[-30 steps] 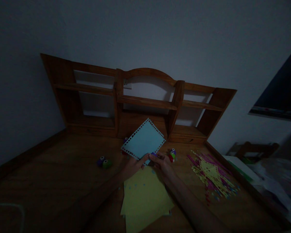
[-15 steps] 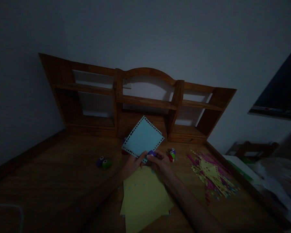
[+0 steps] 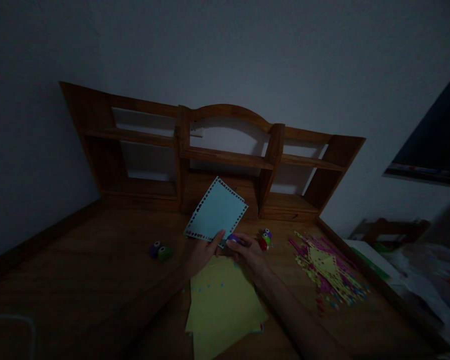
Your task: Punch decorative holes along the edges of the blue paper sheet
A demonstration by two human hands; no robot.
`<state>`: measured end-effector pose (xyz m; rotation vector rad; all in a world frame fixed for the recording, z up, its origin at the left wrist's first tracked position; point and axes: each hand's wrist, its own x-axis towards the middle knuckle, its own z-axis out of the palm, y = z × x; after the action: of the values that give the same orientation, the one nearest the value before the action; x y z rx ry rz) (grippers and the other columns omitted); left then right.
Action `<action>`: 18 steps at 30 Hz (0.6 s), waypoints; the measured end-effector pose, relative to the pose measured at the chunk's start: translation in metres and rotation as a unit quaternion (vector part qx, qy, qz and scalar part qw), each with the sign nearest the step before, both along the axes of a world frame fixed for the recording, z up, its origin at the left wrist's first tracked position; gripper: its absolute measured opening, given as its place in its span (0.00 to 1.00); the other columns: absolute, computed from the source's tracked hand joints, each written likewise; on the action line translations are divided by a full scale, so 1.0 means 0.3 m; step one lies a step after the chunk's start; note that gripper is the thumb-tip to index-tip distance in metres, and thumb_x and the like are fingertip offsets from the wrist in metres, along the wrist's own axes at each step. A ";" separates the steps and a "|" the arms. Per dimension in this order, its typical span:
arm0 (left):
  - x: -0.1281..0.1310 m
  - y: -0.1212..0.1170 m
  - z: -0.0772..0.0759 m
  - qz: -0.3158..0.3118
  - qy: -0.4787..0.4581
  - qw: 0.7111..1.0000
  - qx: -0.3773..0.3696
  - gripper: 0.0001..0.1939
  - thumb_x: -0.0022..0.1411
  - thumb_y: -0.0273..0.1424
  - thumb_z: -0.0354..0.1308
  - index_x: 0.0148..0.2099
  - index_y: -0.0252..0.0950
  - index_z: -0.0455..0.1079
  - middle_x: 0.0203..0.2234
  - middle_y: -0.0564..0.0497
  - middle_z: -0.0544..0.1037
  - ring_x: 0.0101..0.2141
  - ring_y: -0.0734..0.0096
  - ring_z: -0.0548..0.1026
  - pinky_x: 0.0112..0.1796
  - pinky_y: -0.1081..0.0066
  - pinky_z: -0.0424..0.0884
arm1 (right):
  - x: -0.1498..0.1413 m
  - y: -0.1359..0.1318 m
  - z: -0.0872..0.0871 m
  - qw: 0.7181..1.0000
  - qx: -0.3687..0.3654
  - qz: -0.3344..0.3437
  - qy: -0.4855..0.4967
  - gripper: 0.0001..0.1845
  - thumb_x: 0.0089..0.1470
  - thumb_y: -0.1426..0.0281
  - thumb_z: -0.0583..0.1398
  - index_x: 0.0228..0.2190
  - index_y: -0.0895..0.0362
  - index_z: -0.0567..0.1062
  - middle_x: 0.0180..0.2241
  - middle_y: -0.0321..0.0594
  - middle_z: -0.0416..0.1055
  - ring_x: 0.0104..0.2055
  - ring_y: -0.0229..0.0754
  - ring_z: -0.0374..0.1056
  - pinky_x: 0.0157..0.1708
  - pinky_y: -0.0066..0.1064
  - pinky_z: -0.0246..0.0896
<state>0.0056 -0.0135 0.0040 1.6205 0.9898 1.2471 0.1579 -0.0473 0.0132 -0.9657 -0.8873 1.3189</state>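
Note:
My left hand (image 3: 205,252) grips the lower edge of a light blue sheet of paper (image 3: 219,210), its thumb on top. Rows of small punched shapes run along the sheet's edges. In my right hand (image 3: 249,250) is a small purple craft punch (image 3: 233,239), at the sheet's lower corner; how far the paper sits in it is hidden by fingers. Below both hands lies a stack of yellow paper (image 3: 225,305) with a few blue paper bits on it.
Green and purple punches (image 3: 164,253) sit on the wooden desk (image 3: 108,280) at left. Red, green and purple punches (image 3: 264,241) stand right of my hands. Cut strips and paper bits (image 3: 324,270) are heaped further right. A wooden shelf (image 3: 225,158) lines the back.
The blue sheet has shifted slightly left and turned a little. The punch has slid slightly left along with it. My left hand has moved a little left.

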 end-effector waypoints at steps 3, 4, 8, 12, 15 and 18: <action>-0.001 0.000 0.003 0.005 -0.009 1.000 -0.011 0.20 0.61 0.50 0.53 0.26 0.40 0.61 0.14 0.56 0.66 0.18 0.69 0.67 0.24 0.68 0.66 | 0.001 -0.005 0.005 1.000 0.001 0.014 -0.011 0.20 0.34 0.64 0.75 0.31 0.59 0.79 0.21 0.32 0.70 0.18 0.29 0.57 0.19 0.24 0.49; -0.001 0.000 0.003 0.007 -0.011 1.000 -0.010 0.20 0.61 0.49 0.53 0.26 0.40 0.62 0.14 0.56 0.66 0.18 0.69 0.67 0.24 0.69 0.66 | 0.002 -0.006 0.006 1.000 0.003 0.017 -0.013 0.20 0.34 0.64 0.75 0.31 0.59 0.79 0.21 0.32 0.70 0.19 0.29 0.57 0.19 0.24 0.49; -0.003 0.004 -0.002 0.004 -0.018 1.000 -0.010 0.20 0.61 0.50 0.53 0.28 0.40 0.63 0.15 0.56 0.67 0.18 0.69 0.67 0.23 0.69 0.65 | 0.008 -0.006 0.001 0.999 0.013 0.032 -0.017 0.19 0.37 0.63 0.74 0.32 0.59 0.79 0.22 0.32 0.70 0.19 0.29 0.56 0.20 0.24 0.48; -0.006 0.009 -0.010 0.029 -0.001 1.000 -0.007 0.20 0.61 0.50 0.53 0.30 0.40 0.63 0.16 0.56 0.68 0.19 0.68 0.68 0.24 0.69 0.66 | 0.015 0.001 -0.016 0.999 0.016 0.040 -0.017 0.18 0.41 0.61 0.72 0.33 0.58 0.79 0.21 0.32 0.69 0.19 0.29 0.56 0.19 0.24 0.45; -0.008 0.004 -0.004 0.025 0.013 1.000 -0.007 0.20 0.62 0.50 0.51 0.28 0.39 0.62 0.15 0.56 0.67 0.19 0.69 0.68 0.24 0.69 0.66 | 0.015 0.005 -0.022 0.999 0.018 0.046 -0.012 0.17 0.43 0.59 0.71 0.32 0.58 0.79 0.23 0.33 0.71 0.19 0.30 0.56 0.19 0.24 0.46; -0.005 -0.007 0.014 0.018 0.016 1.000 0.001 0.21 0.63 0.50 0.51 0.26 0.39 0.63 0.15 0.56 0.67 0.18 0.69 0.67 0.25 0.69 0.66 | 0.013 0.008 -0.019 0.998 0.022 0.053 -0.003 0.18 0.47 0.55 0.68 0.29 0.58 0.78 0.26 0.36 0.72 0.19 0.30 0.57 0.20 0.25 0.47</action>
<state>0.0041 -0.0156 0.0082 1.6359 1.0417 1.2503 0.1619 -0.0450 0.0075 -0.8989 -0.9794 1.3823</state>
